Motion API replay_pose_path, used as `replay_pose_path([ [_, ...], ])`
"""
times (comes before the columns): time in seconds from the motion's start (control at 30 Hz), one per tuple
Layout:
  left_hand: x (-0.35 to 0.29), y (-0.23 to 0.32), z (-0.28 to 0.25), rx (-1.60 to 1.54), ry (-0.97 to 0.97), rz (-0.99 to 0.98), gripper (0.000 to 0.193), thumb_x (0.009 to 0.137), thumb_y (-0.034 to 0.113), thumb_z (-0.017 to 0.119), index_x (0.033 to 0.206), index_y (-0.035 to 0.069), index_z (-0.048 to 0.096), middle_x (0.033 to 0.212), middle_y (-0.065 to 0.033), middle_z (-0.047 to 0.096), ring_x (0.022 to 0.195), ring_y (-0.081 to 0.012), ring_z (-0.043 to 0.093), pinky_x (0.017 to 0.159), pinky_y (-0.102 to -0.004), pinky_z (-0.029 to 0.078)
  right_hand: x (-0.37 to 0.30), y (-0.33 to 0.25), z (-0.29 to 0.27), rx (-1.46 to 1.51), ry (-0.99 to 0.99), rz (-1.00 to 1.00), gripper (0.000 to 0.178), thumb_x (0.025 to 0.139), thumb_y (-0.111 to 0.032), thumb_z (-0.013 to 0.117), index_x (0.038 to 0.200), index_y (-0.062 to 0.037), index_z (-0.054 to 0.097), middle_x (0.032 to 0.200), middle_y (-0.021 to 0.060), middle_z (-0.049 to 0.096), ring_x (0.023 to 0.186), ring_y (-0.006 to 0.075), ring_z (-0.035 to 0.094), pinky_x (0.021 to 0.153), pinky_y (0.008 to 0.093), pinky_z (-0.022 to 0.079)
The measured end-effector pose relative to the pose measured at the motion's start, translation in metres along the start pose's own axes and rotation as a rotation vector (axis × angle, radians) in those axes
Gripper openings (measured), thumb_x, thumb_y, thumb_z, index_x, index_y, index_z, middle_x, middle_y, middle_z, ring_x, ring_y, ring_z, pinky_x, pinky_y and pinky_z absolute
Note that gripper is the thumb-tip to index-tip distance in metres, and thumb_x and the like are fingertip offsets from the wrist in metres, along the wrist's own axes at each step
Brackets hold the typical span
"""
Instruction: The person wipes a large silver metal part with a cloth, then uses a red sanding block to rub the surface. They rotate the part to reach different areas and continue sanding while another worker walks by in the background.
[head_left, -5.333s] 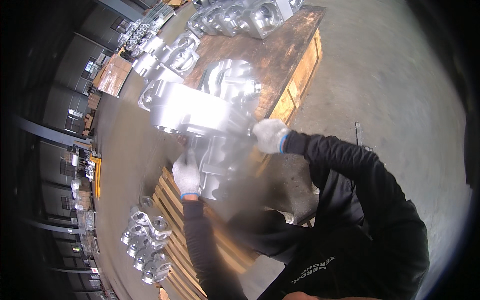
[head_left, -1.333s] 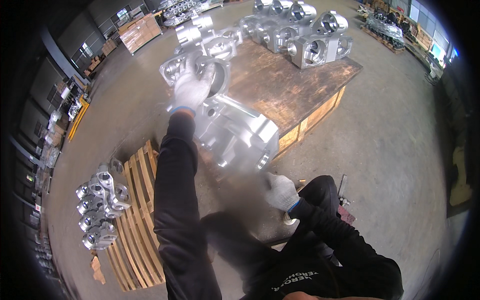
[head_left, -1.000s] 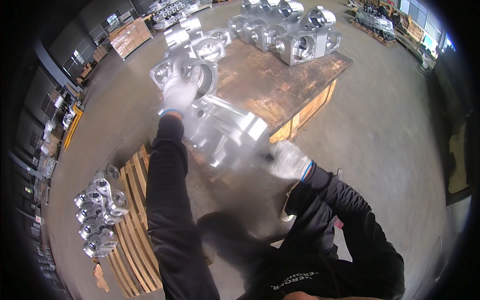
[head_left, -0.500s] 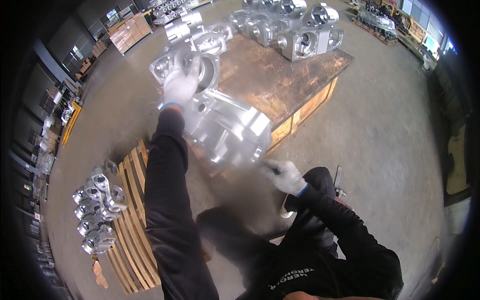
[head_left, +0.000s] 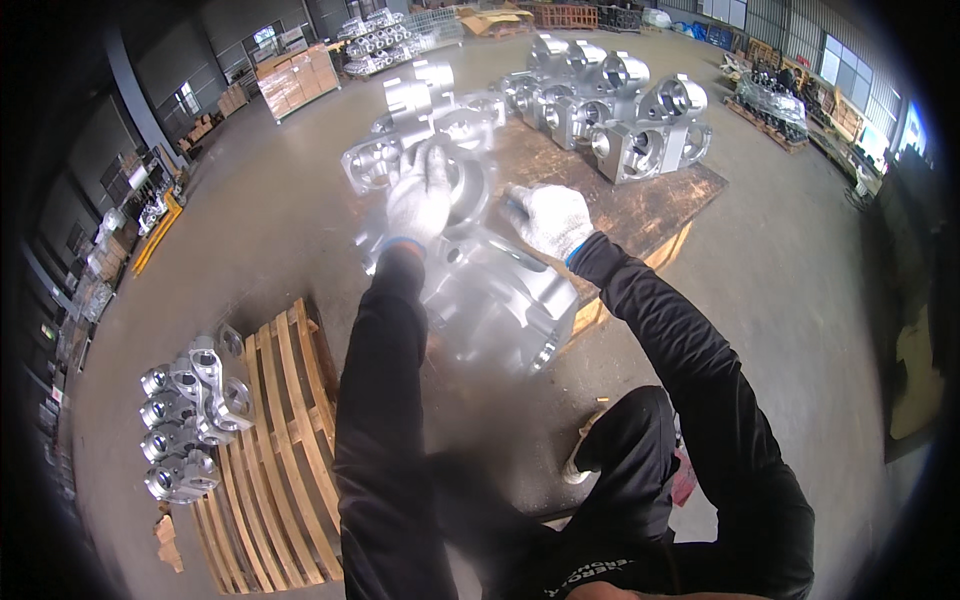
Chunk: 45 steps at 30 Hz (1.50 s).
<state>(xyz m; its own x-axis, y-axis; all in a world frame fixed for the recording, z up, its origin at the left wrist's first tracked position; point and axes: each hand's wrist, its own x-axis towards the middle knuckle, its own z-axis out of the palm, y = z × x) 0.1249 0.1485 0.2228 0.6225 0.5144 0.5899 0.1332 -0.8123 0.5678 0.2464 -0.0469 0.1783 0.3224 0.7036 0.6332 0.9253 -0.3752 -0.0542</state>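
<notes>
A large silvery machined metal housing lies at the near end of a brown wooden crate top. My left hand, in a white knit glove, rests flat with stretched fingers beside the round opening at the housing's far end. To the right of that opening is my right hand, gloved too, with its fingers curled closed. Whatever it may hold is hidden. A blurry patch softens the housing and my left fingers.
More metal housings stand along the far side of the crate. At lower left, a slatted wooden pallet lies on the floor, with several metal castings at its left. My bent knee is near the crate's front.
My right hand has risen from below the housing's near right end to beside its round opening. My left hand stays on the housing. The view has tilted up and shifted.
</notes>
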Motion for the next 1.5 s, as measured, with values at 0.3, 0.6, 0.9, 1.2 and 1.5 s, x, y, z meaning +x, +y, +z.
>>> replay_pose_path([
  [0.3, -0.001, 0.004, -0.005, 0.029, -0.022, 0.036, 0.053, 0.112, 0.047, 0.031, 0.148, 0.017, 0.056, 0.154, -0.0171, 0.051, 0.143, -0.0437, 0.044, 0.123, -0.0534, 0.029, -0.001, -0.024, 0.014, -0.051, 0.0, -0.072, 0.031, 0.092, -0.04, 0.068, 0.098, -0.0108, 0.075, 0.083, 0.015, 0.075, 0.08, 0.0368, 0.074, 0.071, 0.0484, 0.058],
  [0.6, 0.013, -0.012, 0.001, -0.171, -0.055, -0.096, 0.071, 0.112, 0.058, 0.018, 0.153, 0.011, 0.054, 0.156, -0.0218, 0.052, 0.148, -0.0437, 0.04, 0.125, -0.0507, 0.028, 0.032, -0.125, -0.025, -0.096, -0.203, -0.009, 0.018, 0.086, -0.021, 0.067, 0.083, -0.0111, 0.082, 0.08, 0.0157, 0.077, 0.077, 0.0331, 0.077, 0.067, 0.0437, 0.06],
  [0.9, 0.017, -0.027, -0.014, -0.33, -0.196, 0.028, 0.071, 0.114, 0.056, 0.023, 0.158, 0.006, 0.049, 0.163, -0.0207, 0.046, 0.152, -0.0396, 0.038, 0.126, -0.0436, 0.028, 0.106, -0.048, -0.086, 0.11, -0.415, 0.104, 0.037, 0.087, -0.034, 0.067, 0.112, -0.0096, 0.081, 0.113, 0.0212, 0.077, 0.106, 0.0362, 0.074, 0.095, 0.0438, 0.059],
  [1.2, -0.001, -0.012, -0.011, -0.202, -0.127, -0.125, 0.072, 0.114, 0.057, 0.025, 0.157, 0.004, 0.048, 0.162, -0.027, 0.045, 0.153, -0.0444, 0.035, 0.126, -0.0477, 0.027, 0.017, -0.008, -0.008, 0.445, -0.141, 0.305, 0.04, 0.105, -0.041, 0.055, 0.128, -0.0148, 0.074, 0.12, 0.0203, 0.075, 0.114, 0.038, 0.069, 0.103, 0.0441, 0.054],
  [1.5, 0.002, -0.005, -0.001, -0.105, 0.034, 0.032, 0.057, 0.114, 0.047, 0.037, 0.15, 0.007, 0.056, 0.153, -0.0232, 0.054, 0.146, -0.044, 0.043, 0.122, -0.0502, 0.032, 0.002, 0.01, 0.013, 0.448, -0.346, 0.099, 0.051, 0.095, -0.048, 0.069, 0.134, -0.0159, 0.074, 0.121, 0.019, 0.075, 0.114, 0.039, 0.07, 0.104, 0.0447, 0.053],
])
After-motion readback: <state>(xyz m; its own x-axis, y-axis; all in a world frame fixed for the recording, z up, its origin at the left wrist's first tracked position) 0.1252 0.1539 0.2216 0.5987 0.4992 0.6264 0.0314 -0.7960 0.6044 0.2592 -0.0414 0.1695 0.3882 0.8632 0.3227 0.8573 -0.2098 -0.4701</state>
